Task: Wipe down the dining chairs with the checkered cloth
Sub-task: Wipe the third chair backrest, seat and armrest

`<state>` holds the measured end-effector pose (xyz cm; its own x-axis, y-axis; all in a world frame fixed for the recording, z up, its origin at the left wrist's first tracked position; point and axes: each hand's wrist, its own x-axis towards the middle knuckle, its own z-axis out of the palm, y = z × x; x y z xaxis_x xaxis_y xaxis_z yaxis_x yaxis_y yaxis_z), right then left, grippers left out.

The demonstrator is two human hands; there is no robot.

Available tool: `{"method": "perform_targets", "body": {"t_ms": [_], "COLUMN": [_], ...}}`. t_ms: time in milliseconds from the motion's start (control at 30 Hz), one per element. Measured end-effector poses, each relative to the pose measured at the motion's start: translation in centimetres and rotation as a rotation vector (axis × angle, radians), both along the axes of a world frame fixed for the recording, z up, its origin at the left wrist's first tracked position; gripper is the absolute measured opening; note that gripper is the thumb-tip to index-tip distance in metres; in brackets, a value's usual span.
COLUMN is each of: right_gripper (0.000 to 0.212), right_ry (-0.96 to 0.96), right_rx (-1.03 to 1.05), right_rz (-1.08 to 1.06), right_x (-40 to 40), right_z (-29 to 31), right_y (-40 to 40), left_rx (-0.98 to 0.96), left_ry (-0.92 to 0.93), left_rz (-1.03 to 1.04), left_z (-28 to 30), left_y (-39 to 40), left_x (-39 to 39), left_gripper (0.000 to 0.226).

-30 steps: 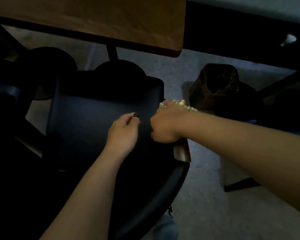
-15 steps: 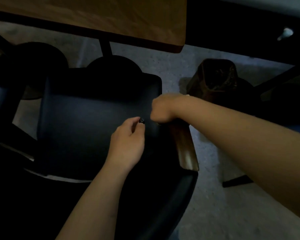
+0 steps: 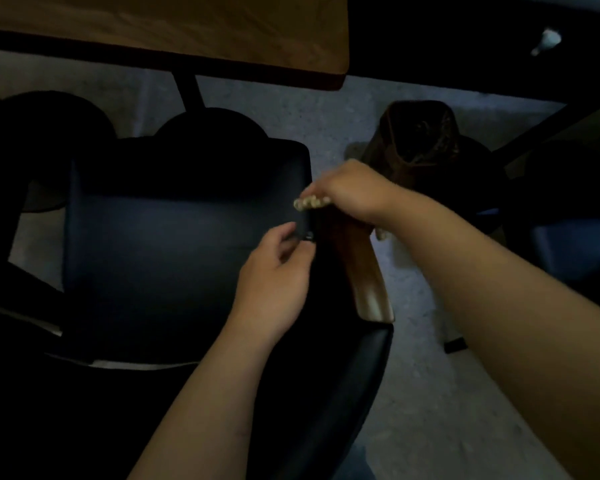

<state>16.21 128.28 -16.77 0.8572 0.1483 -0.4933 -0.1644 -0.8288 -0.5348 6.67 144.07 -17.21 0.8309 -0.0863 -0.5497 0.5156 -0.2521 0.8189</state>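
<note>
Room: dim, with a grey speckled floor (image 3: pixel 329 119) across the middle and lower right of the frame. A wooden tabletop (image 3: pixel 174 26) fills the upper left, its dark post (image 3: pixel 187 91) dropping behind the chair. A brown waste bin (image 3: pixel 418 140) lined with a dark bag stands on the floor right of centre. Dark furniture crosses the upper right, carrying a small pale knob (image 3: pixel 545 41). Another dark chair (image 3: pixel 568 244) sits at the right edge.

Chair: your dining chair (image 3: pixel 160 244) occupies the centre and left, with a dark, smooth, faintly glossy seat and a rounded back edge running along the lower right. Its wooden armrest (image 3: pixel 364 282) is reddish brown and polished, catching light at its near end, and slants from centre frame down to the right.

Cloth: the checkered cloth (image 3: pixel 311 202) shows only as a pale bunched edge at your right hand's fingertips, at the far end of the armrest, just right of centre. Its pattern is too dark and blurred to make out.

Hands: your right hand (image 3: pixel 352 192) is curled around the cloth and presses it on the armrest's far end. Your left hand (image 3: pixel 274 271) lies over the seat's right side beside the armrest, fingers bent toward the seat edge; whether they grasp anything, you cannot tell from this view.
</note>
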Motion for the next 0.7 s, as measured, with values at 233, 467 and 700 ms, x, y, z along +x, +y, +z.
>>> {"method": "perform_targets", "body": {"t_ms": [233,467,700], "right_gripper": [0.037,0.033,0.027], "right_ry": [0.289,-0.170,-0.067], "right_rx": [0.828,0.793,0.732], "right_rz": [-1.093,-1.203,-0.969], "right_x": [-4.0,-10.9,-15.2], "right_z": [-3.9,0.8,3.0], "right_y": [-1.7,0.6,2.4], "left_rx": [-0.258,-0.305,-0.321], "left_ry": [0.012,0.039,0.031], "left_rz": [-0.257,-0.255,-0.245], "left_z": [-0.3,-0.3,-0.8], "left_y": [-1.3,-1.3,-1.4], "left_x": [-1.2,-1.3,-1.3], "left_gripper": [0.070,0.080,0.080]}}
